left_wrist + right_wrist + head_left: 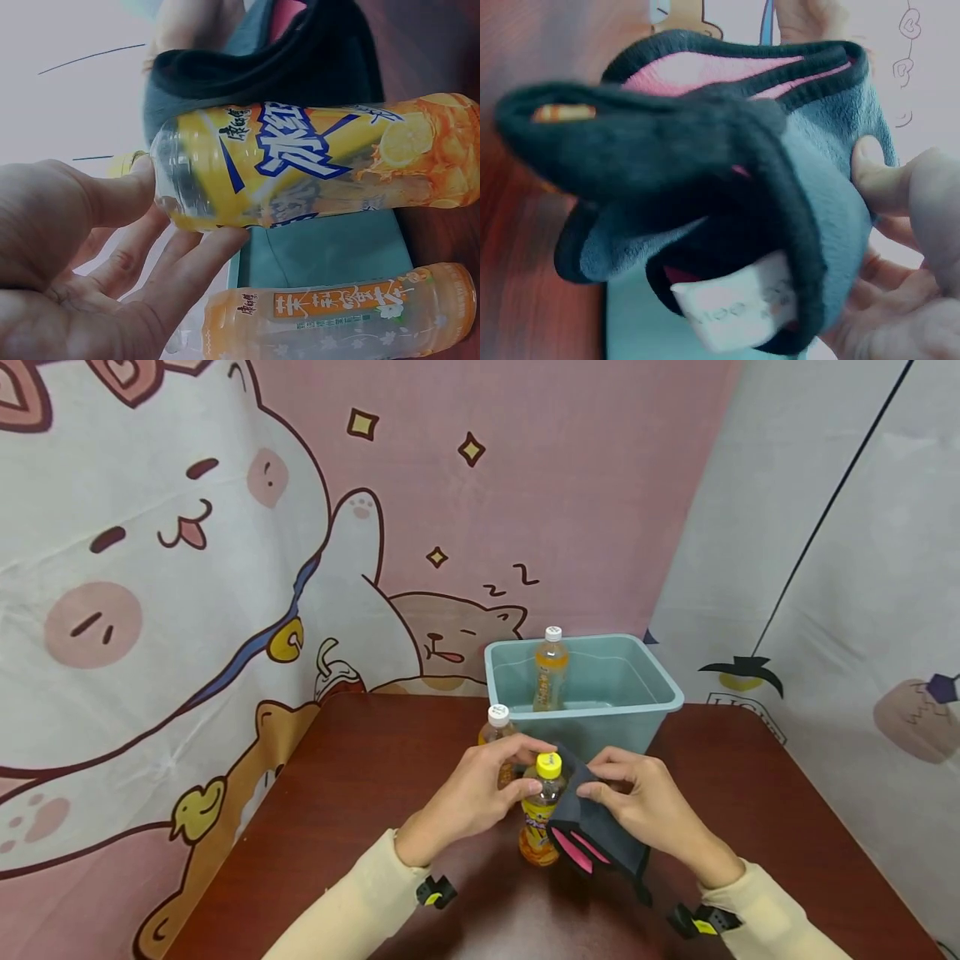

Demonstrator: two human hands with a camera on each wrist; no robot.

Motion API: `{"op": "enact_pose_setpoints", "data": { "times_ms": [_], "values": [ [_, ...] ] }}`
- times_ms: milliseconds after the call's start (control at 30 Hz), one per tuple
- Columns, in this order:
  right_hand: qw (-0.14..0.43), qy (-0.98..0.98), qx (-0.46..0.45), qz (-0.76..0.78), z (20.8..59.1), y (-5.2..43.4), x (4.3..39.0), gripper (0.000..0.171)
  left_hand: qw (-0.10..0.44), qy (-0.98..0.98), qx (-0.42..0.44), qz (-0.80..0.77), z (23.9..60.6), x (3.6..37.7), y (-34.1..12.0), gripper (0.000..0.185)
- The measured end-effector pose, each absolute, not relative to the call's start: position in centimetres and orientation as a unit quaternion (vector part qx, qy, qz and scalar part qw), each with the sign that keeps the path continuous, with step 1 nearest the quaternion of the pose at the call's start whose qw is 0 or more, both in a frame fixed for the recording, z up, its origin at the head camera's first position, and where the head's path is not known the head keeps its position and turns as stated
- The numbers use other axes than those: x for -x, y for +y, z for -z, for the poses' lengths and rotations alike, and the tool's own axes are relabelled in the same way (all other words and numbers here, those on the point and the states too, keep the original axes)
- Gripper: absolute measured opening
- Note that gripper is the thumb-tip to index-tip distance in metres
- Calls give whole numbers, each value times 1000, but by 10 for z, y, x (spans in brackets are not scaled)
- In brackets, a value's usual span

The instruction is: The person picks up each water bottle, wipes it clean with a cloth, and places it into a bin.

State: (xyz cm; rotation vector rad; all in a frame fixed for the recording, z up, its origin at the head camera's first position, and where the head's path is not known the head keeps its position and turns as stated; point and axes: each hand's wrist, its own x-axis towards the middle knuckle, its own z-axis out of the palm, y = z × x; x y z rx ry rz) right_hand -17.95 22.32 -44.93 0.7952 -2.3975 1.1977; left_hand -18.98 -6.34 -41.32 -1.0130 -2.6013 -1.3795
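Observation:
A bottle of iced tea (537,827) with a yellow cap and yellow label stands upright on the table. My left hand (480,783) holds it by the neck, the thumb on the near side, as the left wrist view shows. Beside it my right hand (641,793) pinches a folded dark grey cloth (600,827) with black edging and pink inner faces. In the right wrist view this cloth (832,150) hangs in folds with a white tag (739,304). Its upper edge lies close against the bottle; whether they touch is unclear.
Just behind my left hand stands a white-capped bottle (497,727) with an orange label, partly hidden. A light blue plastic bin (600,727) sits at the back of the brown table (390,760), another white-capped bottle (551,675) upright inside. A printed cloth backdrop (570,485) hangs behind.

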Motion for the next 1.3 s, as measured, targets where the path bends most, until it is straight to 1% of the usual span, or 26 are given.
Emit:
{"op": "enact_pose_setpoints", "data": {
  "times_ms": [167,300,467,600,700,833,1033,1167,1300],
  "values": [
    [208,-833,-273,-434,441,214,177,20,27,-841,331,427,412,190,-62,50],
    [213,-836,-259,-433,442,207,173,23,39,-842,337,419,413,191,-60,50],
    [200,-838,-244,-446,451,204,170,33,48,-843,342,412,414,191,-59,50],
    [191,-836,-244,-453,459,201,169,45,51,-845,342,407,414,192,-60,51],
    [197,-837,-245,-447,464,198,168,53,50,-845,342,407,414,192,-60,50],
    [216,-836,-253,-436,467,200,169,56,45,-844,339,413,414,192,-60,50],
    [235,-843,-268,-403,468,210,168,55,34,-843,333,420,415,191,-61,49],
    [225,-853,-286,-373,472,217,170,45,29,-840,331,429,415,190,-61,48],
    [220,-855,-325,-340,479,222,177,39,28,-836,333,435,414,190,-60,48]
  ]
}}
